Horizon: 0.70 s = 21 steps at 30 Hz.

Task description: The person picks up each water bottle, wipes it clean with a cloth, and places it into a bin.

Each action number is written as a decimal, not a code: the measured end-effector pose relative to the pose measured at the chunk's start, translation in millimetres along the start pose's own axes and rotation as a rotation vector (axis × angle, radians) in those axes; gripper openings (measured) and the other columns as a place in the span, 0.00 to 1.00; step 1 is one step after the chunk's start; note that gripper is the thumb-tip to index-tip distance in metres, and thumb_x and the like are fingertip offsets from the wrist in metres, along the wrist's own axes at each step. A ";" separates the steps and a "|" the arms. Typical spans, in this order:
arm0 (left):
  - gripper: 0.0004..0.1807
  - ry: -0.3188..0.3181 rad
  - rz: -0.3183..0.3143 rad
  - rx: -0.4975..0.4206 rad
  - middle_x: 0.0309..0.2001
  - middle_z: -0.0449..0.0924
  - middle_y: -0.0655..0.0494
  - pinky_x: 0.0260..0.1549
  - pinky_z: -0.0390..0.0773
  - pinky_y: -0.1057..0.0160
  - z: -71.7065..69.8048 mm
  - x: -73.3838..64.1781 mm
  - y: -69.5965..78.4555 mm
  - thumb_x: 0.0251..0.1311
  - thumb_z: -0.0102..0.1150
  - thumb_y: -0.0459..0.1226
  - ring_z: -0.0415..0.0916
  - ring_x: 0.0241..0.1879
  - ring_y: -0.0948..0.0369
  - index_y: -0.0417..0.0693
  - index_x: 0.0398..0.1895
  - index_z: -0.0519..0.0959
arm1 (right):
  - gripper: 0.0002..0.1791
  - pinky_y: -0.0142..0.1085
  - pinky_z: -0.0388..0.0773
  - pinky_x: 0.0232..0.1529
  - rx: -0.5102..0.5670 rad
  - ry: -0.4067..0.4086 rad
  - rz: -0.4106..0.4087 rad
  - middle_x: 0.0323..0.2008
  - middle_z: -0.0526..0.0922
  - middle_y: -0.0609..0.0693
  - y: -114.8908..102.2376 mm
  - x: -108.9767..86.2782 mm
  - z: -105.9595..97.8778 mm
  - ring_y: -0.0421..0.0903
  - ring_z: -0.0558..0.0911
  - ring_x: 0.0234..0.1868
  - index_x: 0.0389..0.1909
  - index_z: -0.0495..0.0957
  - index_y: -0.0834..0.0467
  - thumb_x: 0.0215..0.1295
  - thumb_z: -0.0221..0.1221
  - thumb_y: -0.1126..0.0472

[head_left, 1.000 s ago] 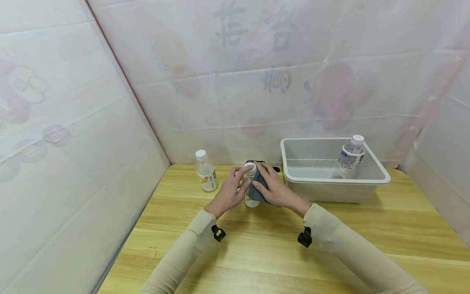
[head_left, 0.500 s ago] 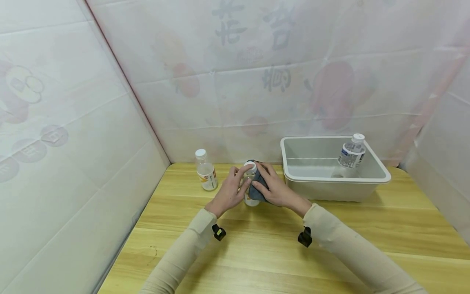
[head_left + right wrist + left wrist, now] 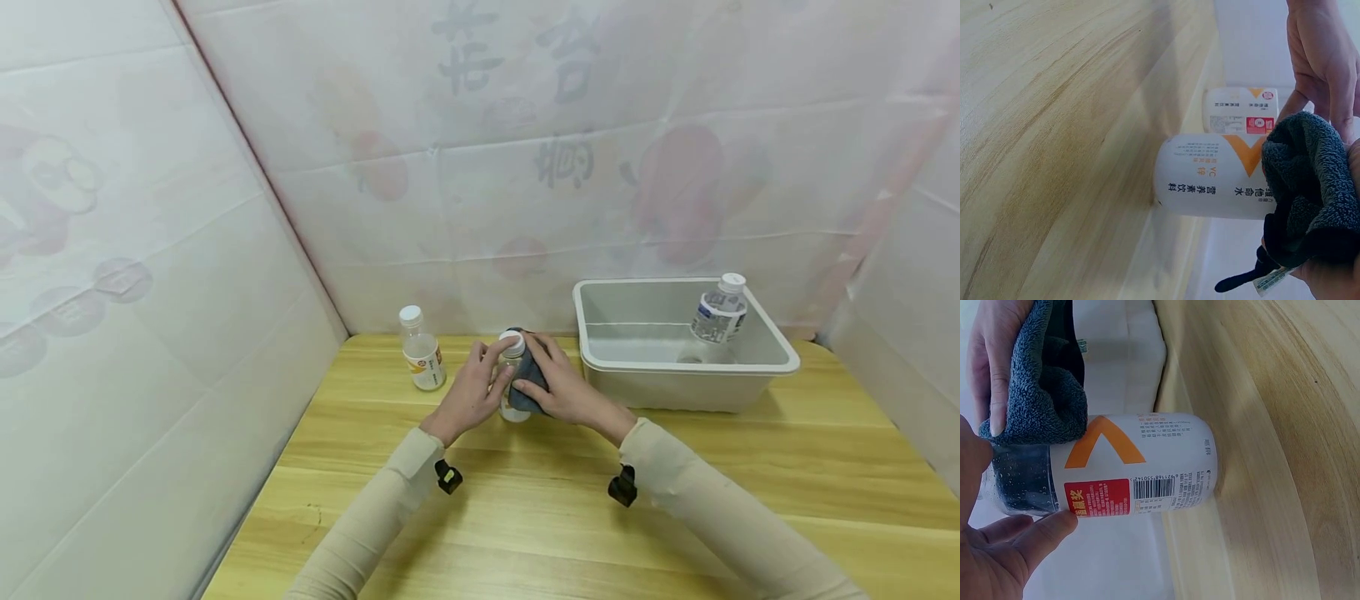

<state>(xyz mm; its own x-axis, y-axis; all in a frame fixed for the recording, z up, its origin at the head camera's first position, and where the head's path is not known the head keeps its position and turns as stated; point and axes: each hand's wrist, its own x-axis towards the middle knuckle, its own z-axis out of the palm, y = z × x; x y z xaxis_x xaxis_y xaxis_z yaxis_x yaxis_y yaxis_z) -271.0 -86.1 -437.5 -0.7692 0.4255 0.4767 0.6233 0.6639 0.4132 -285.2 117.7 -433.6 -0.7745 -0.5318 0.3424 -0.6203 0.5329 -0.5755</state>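
A clear drink bottle (image 3: 1141, 462) with a white label and white cap stands upright on the table between both hands. My left hand (image 3: 470, 392) grips its upper part, the fingers and thumb curled round below the cap. A dark grey-blue towel (image 3: 1041, 394) is folded against the bottle's right side. My right hand (image 3: 566, 385) holds that towel and presses it to the bottle's shoulder; in the right wrist view the towel (image 3: 1310, 181) hides the bottle's top. Water drops show on the clear upper wall in the left wrist view.
Left of the hands stands a second similar bottle (image 3: 423, 358). At the right is a grey plastic basin (image 3: 675, 387) with a differently labelled bottle (image 3: 718, 312) in it. White printed sheeting (image 3: 465, 208) encloses the wooden table (image 3: 517, 517) at the back and sides.
The right hand's fingers and the towel shift very slightly on the bottle. The left hand keeps its grip, and the bottle stays in place.
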 end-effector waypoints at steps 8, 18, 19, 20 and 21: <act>0.25 0.003 -0.002 0.006 0.42 0.67 0.47 0.28 0.69 0.68 1.6 0.2 -0.4 0.79 0.45 0.42 0.62 0.29 0.64 0.56 0.76 0.59 | 0.47 0.60 0.73 0.64 0.048 0.001 0.030 0.75 0.54 0.68 2.1 -1.2 1.5 0.66 0.71 0.68 0.81 0.43 0.63 0.72 0.61 0.56; 0.25 -0.002 -0.008 0.010 0.41 0.67 0.47 0.29 0.69 0.67 1.0 -0.2 0.7 0.79 0.45 0.42 0.62 0.29 0.63 0.56 0.76 0.59 | 0.48 0.59 0.75 0.62 0.025 0.011 0.016 0.73 0.57 0.68 3.8 -2.4 2.8 0.64 0.73 0.65 0.81 0.44 0.63 0.72 0.62 0.56; 0.25 -0.001 -0.009 0.010 0.41 0.67 0.47 0.29 0.69 0.67 1.0 -0.2 0.7 0.79 0.45 0.42 0.62 0.30 0.63 0.56 0.76 0.59 | 0.48 0.59 0.75 0.63 0.021 0.010 0.016 0.73 0.57 0.68 3.5 -2.4 2.6 0.64 0.73 0.65 0.81 0.44 0.63 0.72 0.62 0.56; 0.25 0.000 -0.009 0.010 0.41 0.68 0.47 0.29 0.69 0.67 1.1 -0.3 0.7 0.79 0.45 0.42 0.62 0.30 0.63 0.55 0.76 0.59 | 0.48 0.59 0.75 0.63 0.017 0.008 0.013 0.74 0.57 0.68 3.1 -2.5 2.4 0.64 0.73 0.65 0.81 0.43 0.63 0.72 0.62 0.56; 0.26 0.002 -0.008 0.011 0.41 0.68 0.47 0.29 0.69 0.67 1.3 -0.4 0.8 0.79 0.45 0.42 0.62 0.30 0.63 0.55 0.76 0.59 | 0.48 0.59 0.74 0.63 0.015 0.007 0.014 0.74 0.56 0.68 2.9 -2.8 2.1 0.65 0.72 0.65 0.81 0.43 0.63 0.72 0.62 0.56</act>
<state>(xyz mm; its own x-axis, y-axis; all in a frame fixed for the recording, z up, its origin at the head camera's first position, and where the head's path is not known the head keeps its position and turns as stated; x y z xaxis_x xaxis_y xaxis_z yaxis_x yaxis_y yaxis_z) -270.3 -85.0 -438.4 -0.7739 0.4189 0.4750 0.6155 0.6741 0.4083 -284.5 119.4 -437.8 -0.7842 -0.5197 0.3390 -0.6072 0.5303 -0.5917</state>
